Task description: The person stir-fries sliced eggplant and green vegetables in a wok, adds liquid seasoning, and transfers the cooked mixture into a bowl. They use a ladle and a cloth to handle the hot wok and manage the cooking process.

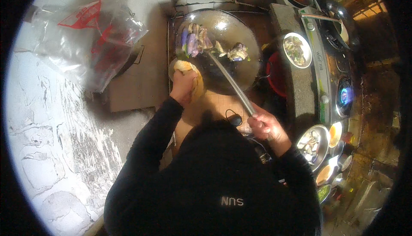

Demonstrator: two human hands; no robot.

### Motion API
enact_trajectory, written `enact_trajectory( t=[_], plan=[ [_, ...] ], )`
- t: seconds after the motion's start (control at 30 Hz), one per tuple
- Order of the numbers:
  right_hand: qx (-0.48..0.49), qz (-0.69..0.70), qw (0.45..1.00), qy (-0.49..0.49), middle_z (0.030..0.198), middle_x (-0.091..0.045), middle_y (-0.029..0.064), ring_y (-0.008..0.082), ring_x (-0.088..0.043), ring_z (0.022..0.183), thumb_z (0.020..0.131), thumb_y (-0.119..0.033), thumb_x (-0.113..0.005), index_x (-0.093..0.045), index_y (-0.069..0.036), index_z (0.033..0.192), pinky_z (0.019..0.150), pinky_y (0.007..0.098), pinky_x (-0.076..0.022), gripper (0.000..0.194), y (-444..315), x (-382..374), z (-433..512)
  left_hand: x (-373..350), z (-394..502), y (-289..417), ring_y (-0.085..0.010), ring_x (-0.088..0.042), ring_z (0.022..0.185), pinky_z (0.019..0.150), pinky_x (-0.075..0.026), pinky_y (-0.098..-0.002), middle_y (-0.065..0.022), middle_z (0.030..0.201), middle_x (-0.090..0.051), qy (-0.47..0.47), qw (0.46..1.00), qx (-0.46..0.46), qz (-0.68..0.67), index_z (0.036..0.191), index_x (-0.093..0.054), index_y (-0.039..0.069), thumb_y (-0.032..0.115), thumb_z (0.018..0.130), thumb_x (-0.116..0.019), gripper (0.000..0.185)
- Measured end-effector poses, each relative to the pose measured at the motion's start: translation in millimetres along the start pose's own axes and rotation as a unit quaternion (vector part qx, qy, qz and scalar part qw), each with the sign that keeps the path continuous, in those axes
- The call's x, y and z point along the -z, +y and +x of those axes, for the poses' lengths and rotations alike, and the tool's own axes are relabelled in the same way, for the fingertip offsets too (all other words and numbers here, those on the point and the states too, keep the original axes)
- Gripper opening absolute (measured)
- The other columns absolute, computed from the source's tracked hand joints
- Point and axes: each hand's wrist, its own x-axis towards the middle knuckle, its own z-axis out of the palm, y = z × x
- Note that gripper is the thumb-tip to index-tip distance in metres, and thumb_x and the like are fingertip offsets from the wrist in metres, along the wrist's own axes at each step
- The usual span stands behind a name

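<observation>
A large wok (222, 75) lies before me, with a pool of dark liquid at its base. Purple eggplant pieces (194, 40) are heaped against its far left wall, and a smaller clump of food (238, 52) sits to the right. My left hand (184, 86) grips a folded yellowish cloth (198, 81) at the wok's near left rim; whether it also holds the rim is hidden. My right hand (268, 126) is closed around the long metal handle (233, 83) of a cooking utensil. Its head reaches the eggplant and is mostly covered, so its shape cannot be told.
To the right, a gas stove has one burner (345, 95) burning blue. A white bowl of food (297, 50) stands on the ledge (304, 91), with a metal dish (313, 147) and several small bowls nearer me. A clear plastic bag (87, 40) with red print lies left.
</observation>
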Motion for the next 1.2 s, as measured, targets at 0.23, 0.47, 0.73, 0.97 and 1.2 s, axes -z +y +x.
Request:
enact_trajectory(
  t=[0.23,0.47,0.73,0.97,1.2],
  plan=[
    [0.051,0.116,0.992,-0.01,0.072,-0.048,0.0046,0.0061,-0.039,0.042,0.1,-0.005,-0.05,-0.016,-0.02,0.161,0.032,0.0222,-0.0337,0.072,22,8,-51,-9,17,-3,-0.0191,-0.065,0.074,0.066,-0.053,-0.0355,-0.0064,0.087,-0.065,-0.07,0.996,-0.023,-0.051,0.101,-0.061,0.0,0.005,0.082,-0.064,0.02],
    [0.17,0.137,0.976,-0.004,0.073,-0.05,0.0058,0.007,-0.044,0.04,0.097,-0.001,-0.049,-0.016,-0.019,0.161,0.033,0.0243,-0.0378,0.074,33,-14,-119,-37,30,-15,-0.0173,-0.066,0.084,0.073,-0.055,-0.0334,-0.0059,0.095,-0.067,-0.111,0.992,-0.012,-0.066,0.103,-0.063,0.003,0.005,0.085,-0.063,0.018],
    [0.312,0.032,0.938,0.15,0.067,-0.047,0.0039,0.0058,-0.035,0.037,0.095,-0.004,-0.05,-0.026,-0.024,0.16,0.029,0.02,-0.032,0.072,0,-4,-187,-68,31,-22,-0.0175,-0.066,0.076,0.067,-0.055,-0.0319,-0.0058,0.089,-0.064,-0.091,0.995,-0.013,-0.045,0.1,-0.06,0.002,-0.002,0.08,-0.064,0.021],
    [0.228,-0.38,0.764,0.469,0.068,-0.055,0.006,0.0141,-0.049,0.048,0.09,-0.005,-0.051,-0.027,-0.014,0.159,0.042,0.0298,-0.0416,0.074,-68,21,-164,-68,30,-34,-0.0172,-0.066,0.076,0.067,-0.054,-0.0322,-0.0053,0.089,-0.065,-0.126,0.992,-0.015,-0.017,0.097,-0.062,0.002,0.001,0.08,-0.064,0.017],
    [0.247,-0.707,0.402,0.527,0.084,-0.068,0.0304,0.0443,-0.067,0.072,0.088,-0.011,-0.055,-0.025,-0.018,0.159,0.069,0.0546,-0.0536,0.077,-66,116,-147,-75,18,-37,-0.0164,-0.066,0.078,0.068,-0.053,-0.0308,-0.0037,0.088,-0.067,-0.099,0.994,-0.015,-0.033,0.097,-0.065,0.004,0.008,0.085,-0.062,0.013]
  ],
)
